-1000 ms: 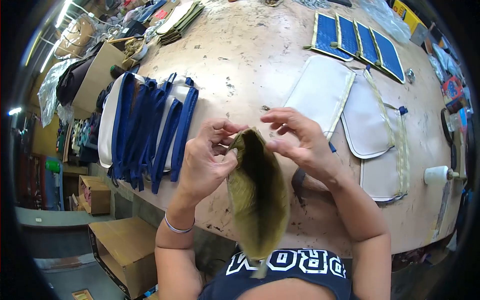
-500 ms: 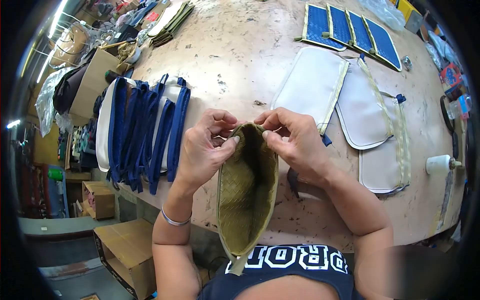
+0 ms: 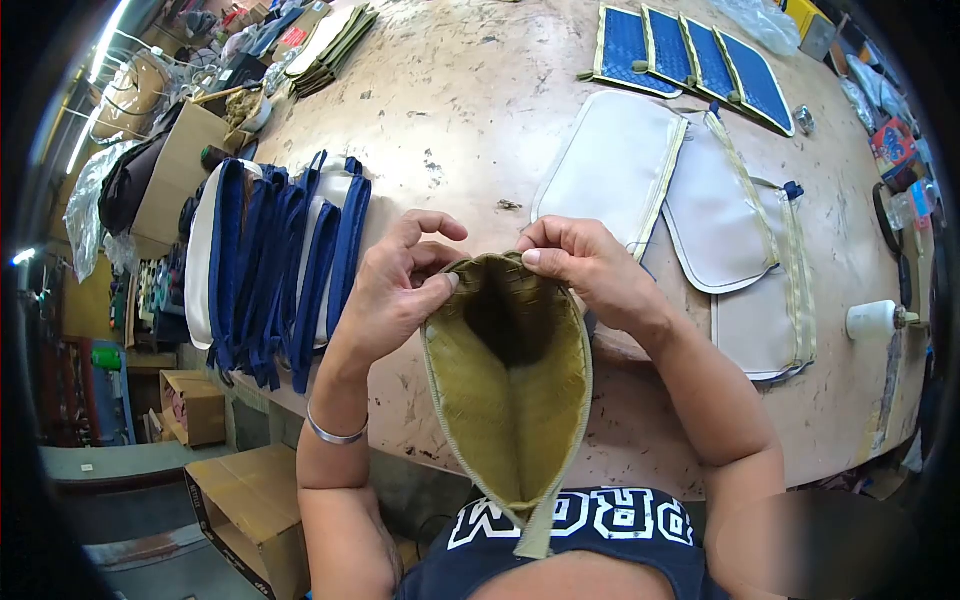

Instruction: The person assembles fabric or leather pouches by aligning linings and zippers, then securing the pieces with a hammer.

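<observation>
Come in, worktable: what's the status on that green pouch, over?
Right hand pinching green pouch by its edge; left hand touching it too. Pouch gaping open. Nothing visible blocking its mouth.

Sewing workshop: scuffed worktable bore a white spool, blue-trimmed pieces and pale panels; cardboard box stood alongside.

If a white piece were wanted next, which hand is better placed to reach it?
Probably the right hand: the nearest white piece lies just beyond it, while the left hand is at the pouch's opposite side. The right would first need to release the pouch edge it pinches.
</observation>
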`<action>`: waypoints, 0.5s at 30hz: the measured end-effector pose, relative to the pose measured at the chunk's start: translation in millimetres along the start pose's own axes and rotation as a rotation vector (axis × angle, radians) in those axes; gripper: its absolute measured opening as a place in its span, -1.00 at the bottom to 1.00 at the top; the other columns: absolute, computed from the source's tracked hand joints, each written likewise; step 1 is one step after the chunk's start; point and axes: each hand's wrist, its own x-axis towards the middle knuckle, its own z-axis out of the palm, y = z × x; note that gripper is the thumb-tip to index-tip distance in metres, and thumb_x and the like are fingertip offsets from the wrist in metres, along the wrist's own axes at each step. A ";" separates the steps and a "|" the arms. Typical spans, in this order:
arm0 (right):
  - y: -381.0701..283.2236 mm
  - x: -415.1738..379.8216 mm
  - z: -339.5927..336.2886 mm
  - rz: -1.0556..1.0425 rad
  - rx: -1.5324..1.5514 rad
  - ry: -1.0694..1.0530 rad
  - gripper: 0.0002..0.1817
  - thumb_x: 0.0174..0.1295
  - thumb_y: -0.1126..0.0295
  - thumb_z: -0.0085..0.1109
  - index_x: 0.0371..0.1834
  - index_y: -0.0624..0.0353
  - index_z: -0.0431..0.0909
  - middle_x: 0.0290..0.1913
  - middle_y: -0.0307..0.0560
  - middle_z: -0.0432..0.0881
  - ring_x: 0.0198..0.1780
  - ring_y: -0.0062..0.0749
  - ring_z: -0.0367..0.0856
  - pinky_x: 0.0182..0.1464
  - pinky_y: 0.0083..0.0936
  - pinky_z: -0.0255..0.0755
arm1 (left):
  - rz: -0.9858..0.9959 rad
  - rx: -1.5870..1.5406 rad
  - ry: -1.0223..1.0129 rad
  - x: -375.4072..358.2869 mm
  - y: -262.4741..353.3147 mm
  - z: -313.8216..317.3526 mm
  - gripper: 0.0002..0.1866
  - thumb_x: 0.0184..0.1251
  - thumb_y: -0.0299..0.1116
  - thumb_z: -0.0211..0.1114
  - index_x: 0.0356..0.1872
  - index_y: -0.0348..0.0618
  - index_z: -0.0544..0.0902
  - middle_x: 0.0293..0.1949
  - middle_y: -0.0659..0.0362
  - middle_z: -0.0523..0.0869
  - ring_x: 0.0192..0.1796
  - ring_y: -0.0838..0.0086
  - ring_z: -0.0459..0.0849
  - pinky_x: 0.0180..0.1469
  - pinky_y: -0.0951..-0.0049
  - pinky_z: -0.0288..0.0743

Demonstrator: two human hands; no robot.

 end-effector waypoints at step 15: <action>-1.5 1.5 -3.9 0.041 0.041 0.027 -0.89 0.24 0.47 0.01 -0.27 0.29 0.49 -0.38 -0.32 0.51 -0.34 -0.75 0.42 -0.24 -0.76 0.34 | -0.058 -0.119 -0.036 4.3 -2.9 -1.3 -0.78 0.14 -0.57 0.17 -0.16 -0.29 0.47 -0.36 0.20 0.63 -0.36 0.70 0.51 -0.31 0.72 0.39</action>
